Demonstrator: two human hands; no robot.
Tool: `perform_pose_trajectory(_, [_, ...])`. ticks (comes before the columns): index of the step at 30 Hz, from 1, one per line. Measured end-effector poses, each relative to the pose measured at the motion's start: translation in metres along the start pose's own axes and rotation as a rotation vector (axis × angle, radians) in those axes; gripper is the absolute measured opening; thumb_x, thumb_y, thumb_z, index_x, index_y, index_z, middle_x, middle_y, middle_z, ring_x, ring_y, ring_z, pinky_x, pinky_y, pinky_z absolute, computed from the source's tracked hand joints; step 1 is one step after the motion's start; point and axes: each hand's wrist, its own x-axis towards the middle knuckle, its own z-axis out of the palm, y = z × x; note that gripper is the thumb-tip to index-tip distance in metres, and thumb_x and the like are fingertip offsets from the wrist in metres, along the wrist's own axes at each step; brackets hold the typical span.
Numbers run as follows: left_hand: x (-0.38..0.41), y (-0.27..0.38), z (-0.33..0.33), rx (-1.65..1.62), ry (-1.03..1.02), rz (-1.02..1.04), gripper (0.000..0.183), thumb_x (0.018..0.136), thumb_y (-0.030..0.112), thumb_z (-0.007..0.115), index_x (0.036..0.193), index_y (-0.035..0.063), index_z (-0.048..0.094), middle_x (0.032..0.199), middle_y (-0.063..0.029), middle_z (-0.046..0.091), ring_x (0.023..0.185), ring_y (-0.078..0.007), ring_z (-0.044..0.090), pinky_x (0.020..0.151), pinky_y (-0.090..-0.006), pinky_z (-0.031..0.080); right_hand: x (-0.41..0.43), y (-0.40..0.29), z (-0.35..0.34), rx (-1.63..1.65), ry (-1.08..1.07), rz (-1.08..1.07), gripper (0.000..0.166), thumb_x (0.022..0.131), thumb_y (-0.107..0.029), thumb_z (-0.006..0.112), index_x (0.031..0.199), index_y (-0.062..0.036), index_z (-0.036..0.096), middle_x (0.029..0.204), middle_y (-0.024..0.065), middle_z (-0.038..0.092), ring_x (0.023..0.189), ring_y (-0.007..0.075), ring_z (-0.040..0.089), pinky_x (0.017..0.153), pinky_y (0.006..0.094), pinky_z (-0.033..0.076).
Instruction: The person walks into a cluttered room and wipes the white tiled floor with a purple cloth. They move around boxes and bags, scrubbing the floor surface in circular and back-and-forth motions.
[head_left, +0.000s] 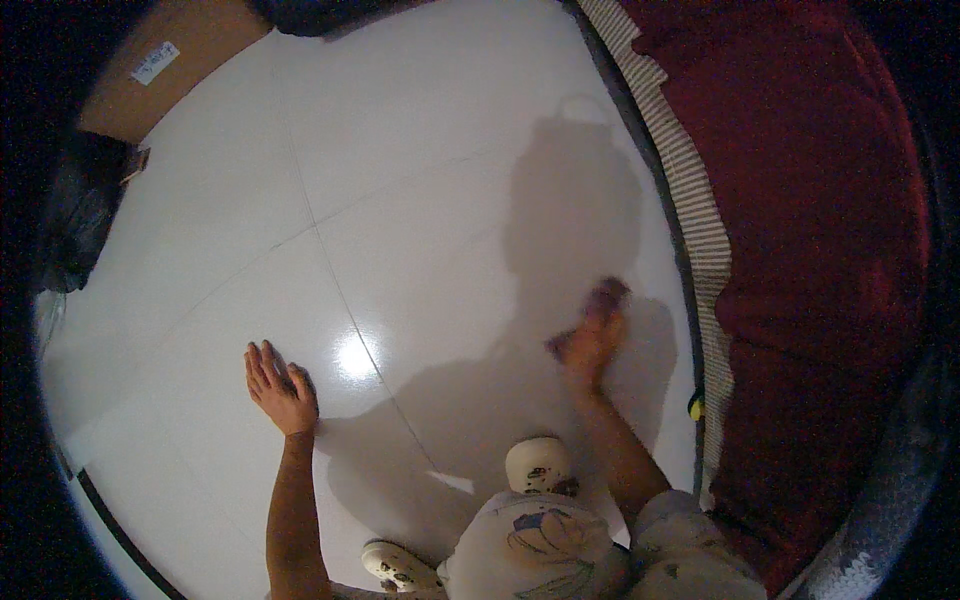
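My left hand (281, 394) is over the glossy white tiled floor (225, 225), fingers a little apart and holding nothing. Whether its palm touches the tile cannot be told. To the right, my right hand (595, 349) is blurred by motion and grips a dark maroon item (609, 294). Part of that item shows past the fingertips and part beside the thumb; it may be a cloth, but the blur hides its form. My shadow falls across the tile around this hand. Below are my cream clogs with dark spots, one near the middle (536, 463) and one further left (397, 564).
Along the right side runs a maroon cover (817, 225) above striped fabric (697, 202) and a dark low edge (660, 172). Something yellow (697, 409) sits at that edge. A cardboard box (202, 45) and a black plastic bag (82, 217) stand at upper left.
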Motion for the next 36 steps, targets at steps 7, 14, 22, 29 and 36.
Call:
perform_pose_trajectory(7, [-0.004,-0.009,-0.008,-0.024,-0.003,-0.042,0.051,0.087,0.024,0.044,0.136,0.0076,0.038,0.143,-0.0148,0.033,0.134,-0.0331,0.027,0.108,-0.0479,0.018,-0.115,-0.020,0.119,-0.770,-0.711,-1.121,0.033,0.088,-0.018,0.055,0.114,0.0015,0.055,0.110,0.0176,0.052,0.103,0.0291,0.050,0.087,0.0381,0.044])
perform_pose_trajectory(14, [0.000,-0.017,-0.019,-0.019,0.017,-0.015,0.052,0.087,0.026,0.045,0.135,0.0082,0.039,0.143,-0.0154,0.034,0.133,-0.0335,0.028,0.108,-0.0481,0.018,-0.020,0.001,-0.033,-0.206,-0.284,-0.609,0.027,0.090,-0.019,0.050,0.113,-0.0048,0.049,0.116,0.0097,0.048,0.098,0.0196,0.050,0.079,0.0326,0.044])
perform_pose_trajectory(22, [0.001,-0.021,-0.024,-0.003,-0.007,-0.003,0.051,0.090,0.024,0.043,0.138,0.0075,0.037,0.144,-0.0146,0.032,0.133,-0.0330,0.028,0.108,-0.0475,0.019,0.092,0.076,-0.183,-0.418,-0.203,-0.553,0.054,0.093,-0.040,0.040,0.137,-0.0086,0.034,0.131,0.0112,0.043,0.102,0.0258,0.049,0.089,0.0401,0.039])
perform_pose_trajectory(29, [-0.005,-0.027,-0.022,0.014,-0.020,-0.008,0.050,0.091,0.024,0.042,0.138,0.0082,0.035,0.145,-0.0144,0.031,0.135,-0.0321,0.026,0.108,-0.0477,0.017,0.125,-0.023,-0.016,-1.237,0.151,-0.424,0.048,0.088,-0.035,0.052,0.125,-0.0055,0.049,0.123,0.0134,0.050,0.106,0.0325,0.049,0.088,0.0495,0.037])
perform_pose_trajectory(36, [-0.004,-0.031,-0.017,0.009,0.006,-0.005,0.051,0.088,0.026,0.044,0.137,0.0088,0.038,0.144,-0.0153,0.032,0.133,-0.0342,0.027,0.108,-0.0479,0.018,0.059,-0.048,0.127,-1.017,-0.187,-0.960,0.032,0.085,-0.012,0.054,0.115,-0.0003,0.056,0.121,0.0199,0.051,0.111,0.0366,0.045,0.094,0.0478,0.036])
